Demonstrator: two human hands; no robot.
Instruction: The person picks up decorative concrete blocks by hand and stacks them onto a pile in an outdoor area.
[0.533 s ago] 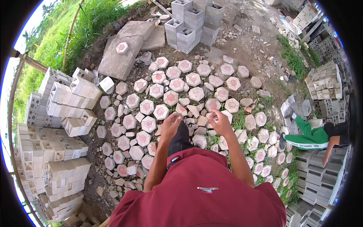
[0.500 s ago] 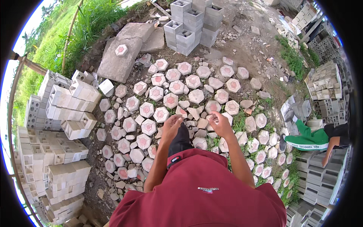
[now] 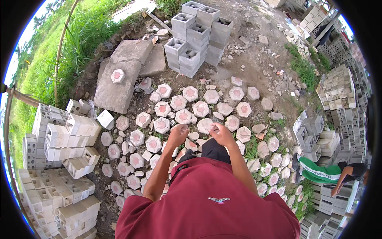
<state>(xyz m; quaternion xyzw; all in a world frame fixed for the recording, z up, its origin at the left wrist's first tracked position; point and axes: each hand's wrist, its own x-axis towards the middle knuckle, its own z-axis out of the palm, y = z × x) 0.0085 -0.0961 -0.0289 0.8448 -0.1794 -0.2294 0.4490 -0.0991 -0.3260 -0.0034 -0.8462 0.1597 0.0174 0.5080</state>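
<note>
My left hand (image 3: 178, 133) is held in front of my body with its fingers curled in, and I see nothing in it. A short gap to its right, my right hand (image 3: 220, 133) is loosely bent with its fingers somewhat apart, also without anything visible in it. Both hang above ground laid with many hexagonal concrete pavers, several with a pinkish centre. Close beyond the left fingers lies one paver (image 3: 183, 116); a plainer grey paver (image 3: 205, 126) sits between the hands. Part of my dark trouser leg (image 3: 215, 150) shows below them.
Grey hollow blocks (image 3: 190, 57) stand stacked ahead. A cracked concrete slab (image 3: 113, 93) bears a single paver (image 3: 117, 76). Pale block stacks (image 3: 73, 135) line the left. At right, another person in green trousers (image 3: 318, 170) is beside more blocks (image 3: 312, 125). Broken stones lie between pavers.
The view has shifted forward over the pavers, and the grey block stack appears nearer. My hands remain raised in front, slightly further left and lower. A trouser leg shows further right.
</note>
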